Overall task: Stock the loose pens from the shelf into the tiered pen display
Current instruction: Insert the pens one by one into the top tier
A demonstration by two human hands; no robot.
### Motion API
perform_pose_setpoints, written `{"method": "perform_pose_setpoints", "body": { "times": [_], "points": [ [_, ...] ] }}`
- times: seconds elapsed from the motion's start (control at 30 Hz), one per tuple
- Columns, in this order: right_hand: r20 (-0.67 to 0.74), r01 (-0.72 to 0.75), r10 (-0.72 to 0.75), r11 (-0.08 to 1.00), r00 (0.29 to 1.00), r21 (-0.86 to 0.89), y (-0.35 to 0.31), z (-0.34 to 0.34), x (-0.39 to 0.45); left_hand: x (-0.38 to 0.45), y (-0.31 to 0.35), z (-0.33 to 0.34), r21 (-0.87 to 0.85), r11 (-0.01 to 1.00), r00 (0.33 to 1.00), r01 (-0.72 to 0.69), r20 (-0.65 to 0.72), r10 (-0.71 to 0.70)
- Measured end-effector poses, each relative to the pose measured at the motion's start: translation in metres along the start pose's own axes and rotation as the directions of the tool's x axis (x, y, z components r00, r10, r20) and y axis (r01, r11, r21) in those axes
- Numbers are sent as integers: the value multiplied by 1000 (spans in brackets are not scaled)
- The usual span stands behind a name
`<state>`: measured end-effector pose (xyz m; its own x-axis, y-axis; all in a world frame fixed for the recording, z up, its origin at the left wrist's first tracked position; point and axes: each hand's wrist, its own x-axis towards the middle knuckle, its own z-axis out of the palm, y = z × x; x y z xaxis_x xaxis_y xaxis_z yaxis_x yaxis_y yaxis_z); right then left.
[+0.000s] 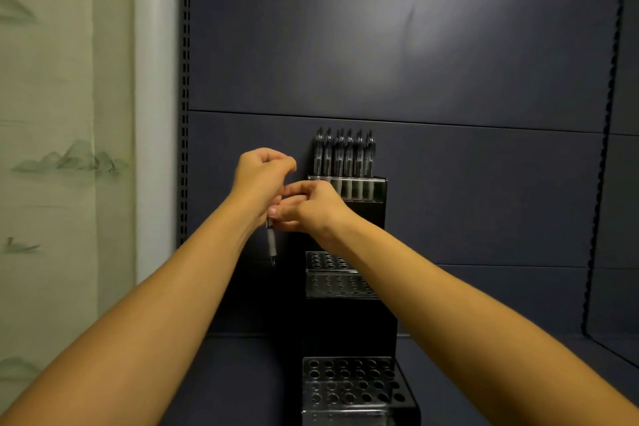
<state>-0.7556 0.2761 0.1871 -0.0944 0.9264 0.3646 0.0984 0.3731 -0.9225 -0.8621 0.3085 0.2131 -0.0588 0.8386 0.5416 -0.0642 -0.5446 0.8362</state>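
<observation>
A black tiered pen display [349, 290] with clear perforated tiers stands against the shelf's back panel. Several pens [344, 152] stand upright in its top tier. The middle tier [332, 275] and the bottom tier [349, 382] show bare holes. My left hand [261, 180] is curled, held left of the top tier. A pen [270, 242] hangs tip down below both hands. My right hand [306, 207] touches the left hand and pinches at the pen's upper end. The hands hide the pen's top, and which hand carries it is unclear.
The dark shelf surface [242, 377] spreads on both sides of the display's base. A dark back panel [397, 55] rises behind it, with a slotted upright [185, 114] at its left. A pale curtain [52, 148] hangs further left.
</observation>
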Motion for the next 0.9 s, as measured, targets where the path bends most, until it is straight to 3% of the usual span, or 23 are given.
{"method": "perform_pose_setpoints", "body": {
  "times": [0.17, 0.27, 0.4, 0.57, 0.67, 0.8, 0.9],
  "points": [
    [47, -77, 82, 993, 996, -84, 5, -2, -2, 8, 0, -2, -3, 999, 998, -53, 29, 53],
    [95, -132, 154, 968, 983, -212, 8, -2, -9, 20, 2, -9, 29, 992, 991, -121, -47, 122],
    [69, -147, 164, 967, 984, -208, -6, -17, -12, 36, -10, -22, 15, 994, 980, -107, -169, 107],
    [-29, -51, 48, 992, 998, -120, -47, -45, -1, 35, -51, -29, 131, 991, 991, 13, -131, 5],
    [-177, 49, -67, 993, 982, -103, -77, -57, 12, 27, -69, -28, 260, 964, 996, 63, -82, -43],
    [-382, 100, -195, 962, 903, -256, -101, -65, 38, 18, -82, -27, 353, 933, 997, 69, -39, -59],
    [-420, 121, -298, 909, 857, -398, -104, -65, 51, 15, -85, -27, 399, 914, 998, 68, -12, -69]
  ]
}}
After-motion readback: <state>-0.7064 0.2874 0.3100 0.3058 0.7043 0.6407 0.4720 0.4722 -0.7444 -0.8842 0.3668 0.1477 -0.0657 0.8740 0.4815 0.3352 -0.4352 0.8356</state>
